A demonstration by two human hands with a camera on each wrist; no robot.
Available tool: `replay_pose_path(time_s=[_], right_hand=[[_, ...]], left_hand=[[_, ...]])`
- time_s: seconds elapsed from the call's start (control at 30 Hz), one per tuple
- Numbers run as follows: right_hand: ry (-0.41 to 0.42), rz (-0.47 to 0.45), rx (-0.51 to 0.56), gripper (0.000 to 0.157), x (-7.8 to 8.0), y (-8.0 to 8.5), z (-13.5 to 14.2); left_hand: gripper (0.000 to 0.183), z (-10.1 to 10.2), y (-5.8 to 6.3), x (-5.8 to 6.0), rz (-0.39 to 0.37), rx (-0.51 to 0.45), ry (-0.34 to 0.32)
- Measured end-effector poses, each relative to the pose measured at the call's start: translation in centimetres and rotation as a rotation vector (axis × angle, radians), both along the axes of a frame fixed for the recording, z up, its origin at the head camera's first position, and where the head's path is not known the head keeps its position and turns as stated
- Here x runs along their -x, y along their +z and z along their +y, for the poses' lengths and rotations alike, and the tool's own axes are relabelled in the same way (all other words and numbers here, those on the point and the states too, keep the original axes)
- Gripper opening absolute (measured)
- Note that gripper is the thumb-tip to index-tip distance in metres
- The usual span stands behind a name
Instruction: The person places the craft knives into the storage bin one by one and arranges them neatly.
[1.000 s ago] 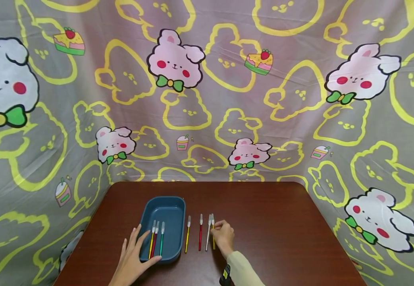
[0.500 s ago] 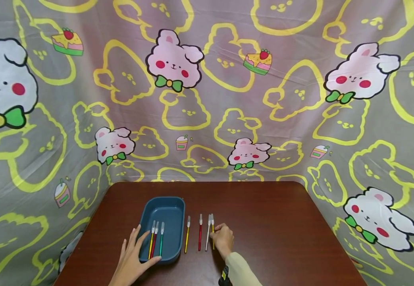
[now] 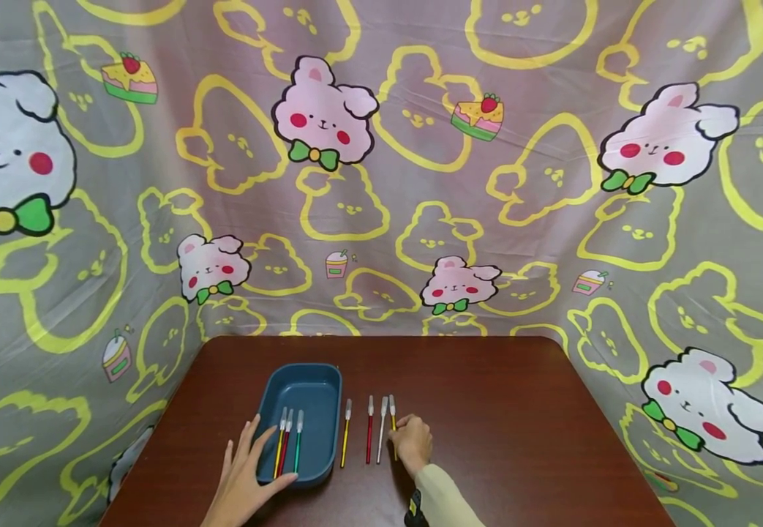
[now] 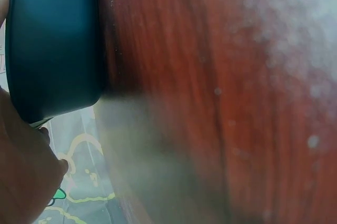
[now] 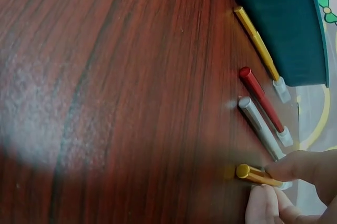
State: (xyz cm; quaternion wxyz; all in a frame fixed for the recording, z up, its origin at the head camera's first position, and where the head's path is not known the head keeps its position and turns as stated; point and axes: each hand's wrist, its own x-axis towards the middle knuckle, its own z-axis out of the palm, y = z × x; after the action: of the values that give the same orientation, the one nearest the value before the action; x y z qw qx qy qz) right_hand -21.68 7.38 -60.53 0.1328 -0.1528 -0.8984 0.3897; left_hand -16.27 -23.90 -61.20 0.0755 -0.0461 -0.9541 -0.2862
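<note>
My right hand pinches a yellow craft knife between thumb and fingertips, its clear-capped end partly hidden by the fingers in the right wrist view. Just left of it lie a silver craft knife and a red craft knife. Another yellow craft knife lies close along the right side of a blue tray. My left hand rests spread at the tray's near left corner, fingers extended along the left rim and thumb on the front rim. Inside the tray are three capped craft knives: yellow, red and green.
Everything stands on a dark brown wooden table with rounded far corners. A grey curtain printed with rabbit faces hangs behind and on both sides. A black wrist device sits at my right sleeve.
A slightly wider gap shows between the pinched yellow craft knife and the silver one. My left hand and the tray stay in place.
</note>
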Motion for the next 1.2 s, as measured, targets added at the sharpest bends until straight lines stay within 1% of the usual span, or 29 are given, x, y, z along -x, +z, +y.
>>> replay_pose_path(time_s=[0.13,0.43,0.6,0.77,0.9,1.07,1.2], right_hand=[[-0.001,-0.003,0.001,0.02,0.2,-0.2,0.0],[0.014,-0.019,-0.019,0.023,0.8,0.0,0.3],[0.035,-0.019,-0.024,0.025,0.8,0.0,0.5],[0.055,-0.02,-0.019,0.026,0.7,0.0,0.7],[0.061,-0.029,0.004,0.025,0.5,0.6,0.9],[0.067,-0.04,0.056,0.02,0.7,1.8,0.9],[0.085,-0.032,0.075,0.018,0.8,2.6,0.6]], left_hand=[[0.102,0.0,0.1,0.0,0.005,-0.006,-0.001],[0.104,0.2,0.3,0.1,-0.041,-0.009,0.005],[0.105,0.1,0.3,0.0,-0.05,-0.007,0.01],[0.104,0.2,0.2,0.0,-0.043,-0.001,0.004],[0.103,0.1,0.0,0.0,-0.021,-0.008,-0.001],[0.102,0.0,-0.1,0.0,0.016,-0.024,-0.003],[0.103,0.0,-0.1,0.0,0.005,-0.013,0.001]])
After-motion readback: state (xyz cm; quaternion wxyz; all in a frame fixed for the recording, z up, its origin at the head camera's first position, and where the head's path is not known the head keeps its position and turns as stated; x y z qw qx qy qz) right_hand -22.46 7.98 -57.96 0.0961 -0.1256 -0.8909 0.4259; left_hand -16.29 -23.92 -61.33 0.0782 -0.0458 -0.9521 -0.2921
